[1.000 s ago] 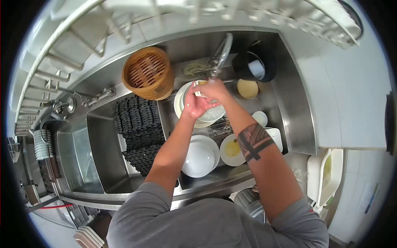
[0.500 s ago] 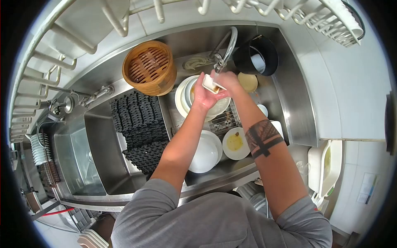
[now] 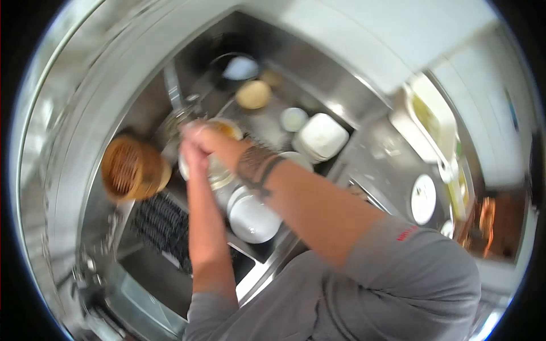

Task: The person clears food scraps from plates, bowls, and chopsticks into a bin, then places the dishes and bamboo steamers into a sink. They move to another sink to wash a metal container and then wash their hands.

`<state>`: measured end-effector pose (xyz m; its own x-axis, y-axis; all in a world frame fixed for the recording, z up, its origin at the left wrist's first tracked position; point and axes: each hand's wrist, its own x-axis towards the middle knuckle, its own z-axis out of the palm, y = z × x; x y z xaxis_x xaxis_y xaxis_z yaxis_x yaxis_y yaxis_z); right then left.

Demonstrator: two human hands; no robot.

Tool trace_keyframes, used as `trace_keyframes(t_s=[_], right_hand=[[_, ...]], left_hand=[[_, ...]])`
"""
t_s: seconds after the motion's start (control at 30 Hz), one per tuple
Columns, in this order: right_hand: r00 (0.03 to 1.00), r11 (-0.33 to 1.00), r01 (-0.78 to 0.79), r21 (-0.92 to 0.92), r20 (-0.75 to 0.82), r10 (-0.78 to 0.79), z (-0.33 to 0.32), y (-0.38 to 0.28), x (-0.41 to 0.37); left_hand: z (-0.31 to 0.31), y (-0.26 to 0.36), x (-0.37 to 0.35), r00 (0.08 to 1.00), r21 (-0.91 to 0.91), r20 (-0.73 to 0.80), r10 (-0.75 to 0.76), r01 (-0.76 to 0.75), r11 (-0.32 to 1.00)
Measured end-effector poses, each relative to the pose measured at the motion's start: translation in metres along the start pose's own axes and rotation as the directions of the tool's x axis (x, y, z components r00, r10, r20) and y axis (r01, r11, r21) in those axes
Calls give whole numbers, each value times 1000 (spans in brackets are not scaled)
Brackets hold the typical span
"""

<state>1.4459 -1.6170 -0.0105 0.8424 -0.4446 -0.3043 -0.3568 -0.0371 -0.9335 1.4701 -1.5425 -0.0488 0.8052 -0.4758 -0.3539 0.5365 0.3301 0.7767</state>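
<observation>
My left hand (image 3: 194,154) and my right hand (image 3: 206,136) are pressed close together just below the tap (image 3: 181,113), over the sink. Motion blur smears the fingers of both, and whatever lies between them cannot be made out. Right under the hands are stacked plates (image 3: 220,181), partly covered by my wrists. Closer to me sits a large white bowl (image 3: 253,220). A plate with yellow-orange residue (image 3: 228,129) shows just beyond my right hand.
A bamboo steamer (image 3: 128,170) stands left of the hands, near a black ridged mat (image 3: 162,230). Farther right are a black bucket (image 3: 219,71), a round tan item (image 3: 253,94), a small white cup (image 3: 294,119) and square white dishes (image 3: 324,136). A white tub (image 3: 421,125) rests beyond the sink.
The view has swung to the right and blurred. The small white dish seen earlier in both hands under the tap no longer shows. More of the right-hand counter is visible.
</observation>
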Motion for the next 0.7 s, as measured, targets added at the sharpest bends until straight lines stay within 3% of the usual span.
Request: trace_keyframes(t_s=[0.03,0.07,0.1,0.13,0.17,0.2,0.23,0.27,0.3,0.33,0.37,0.4,0.43,0.47,0.5,0.53,0.57,0.6,0.63,0.67,0.7], right_hand=[[990,924,80,374,77,-117,-6,14,-5],[970,760,69,646,134,-202,-15,20,-19],[901,589,-433,682,337,272,-26,5,-15],[917,478,-398,783,342,204,-35,29,-21],[981,736,-166,656,186,56,-37,47,-31],[948,704,-298,644,285,141,-63,52,-45],[969,884,-224,410,193,155,-86,46,-64],[980,949,-186,-255,26,200,-116,7,-106],[999,912,7,-411,-29,-21,-135,31,-124],[969,803,175,-570,-44,-243,-153,56,-140],[981,862,164,-480,-14,-194,-188,56,-179],[988,912,148,-383,25,-150,-229,52,-233],[985,904,148,-401,-23,-172,-267,54,-283],[978,908,127,-400,-103,-182,-300,74,-322],[979,929,-11,-370,-193,-65,-336,72,-377],[925,945,-38,-325,-369,-90,-365,102,-426],[920,916,-99,-389,-386,-65,-406,105,-480],[841,889,-209,-407,-539,-49,-441,142,-520],[756,883,-355,-308,-649,77,-474,148,-569],[671,873,-404,-274,-737,80,-509,165,-614],[544,875,-459,-155,-827,139,-549,186,-652]], left_hand=[[8,17,-13,996,167,86,-30,15,986],[-7,10,21,993,228,38,-110,99,969],[3,20,14,990,399,-38,-138,141,906],[7,30,13,994,673,-39,-100,100,733],[0,24,32,995,851,45,-91,9,525],[32,46,-2,994,993,112,-19,-112,35],[15,42,30,973,875,223,-68,-230,-426],[-5,34,51,959,915,283,37,-258,-310],[-10,27,74,913,643,402,-69,-336,-688],[-60,5,125,662,469,748,50,-473,-746],[23,37,39,944,750,327,-54,-294,-593],[0,35,71,946,658,285,-152,-309,-686],[20,40,54,959,730,252,-132,-278,-624],[-20,23,72,723,416,691,5,-393,-820],[-13,25,55,661,399,750,22,-426,-812],[15,35,48,933,569,308,-185,-337,-750],[8,32,52,839,436,476,-262,-484,-759],[21,26,32,838,526,512,-192,-482,-700],[33,18,1,837,611,534,-119,-479,-630],[46,7,-21,830,591,544,-126,-485,-645],[70,-7,-55,821,589,571,-10,-418,-691]])
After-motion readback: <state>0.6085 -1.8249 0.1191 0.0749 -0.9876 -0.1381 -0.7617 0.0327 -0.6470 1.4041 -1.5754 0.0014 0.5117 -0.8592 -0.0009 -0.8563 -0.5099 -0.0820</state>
